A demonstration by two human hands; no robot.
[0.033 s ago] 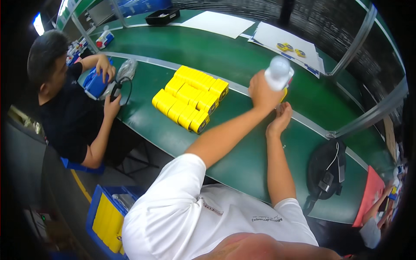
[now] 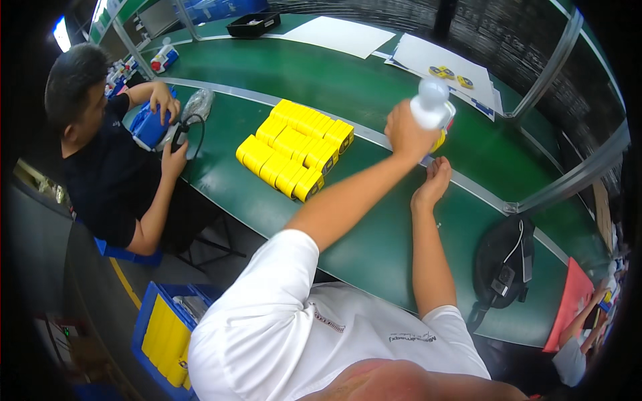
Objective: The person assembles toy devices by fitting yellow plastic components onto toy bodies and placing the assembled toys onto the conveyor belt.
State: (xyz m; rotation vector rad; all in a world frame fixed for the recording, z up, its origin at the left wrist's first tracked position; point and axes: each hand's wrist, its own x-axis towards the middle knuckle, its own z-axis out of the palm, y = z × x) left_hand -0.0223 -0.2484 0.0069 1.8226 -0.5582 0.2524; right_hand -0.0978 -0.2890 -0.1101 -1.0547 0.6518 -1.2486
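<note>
Holding left arm [image 2: 351, 208] outstretched rightward, gripping with left hand [image 2: 406, 134]; keeping right arm [image 2: 431, 260] forward, right hand [image 2: 431, 186] loosely cupped close by.

The 1 view comes from the left of 2 head-worn fisheye cameras, looking down and forward over the wearer's white shirt [image 2: 267, 314] to the green desk [image 2: 374, 247]. The shirt looms close; the desk lies farther off.

On the green counter [image 2: 374, 257], toward the right, a black bag [image 2: 488, 250] with a white cable [image 2: 518, 239] across it, near a red sheet [image 2: 570, 307]. Farther back, a black tray [image 2: 235, 31] beside a flat white sheet [image 2: 338, 35]. At left, a co-worker [image 2: 110, 154] in black, near a crumpled clear plastic bag [image 2: 199, 102].
</note>
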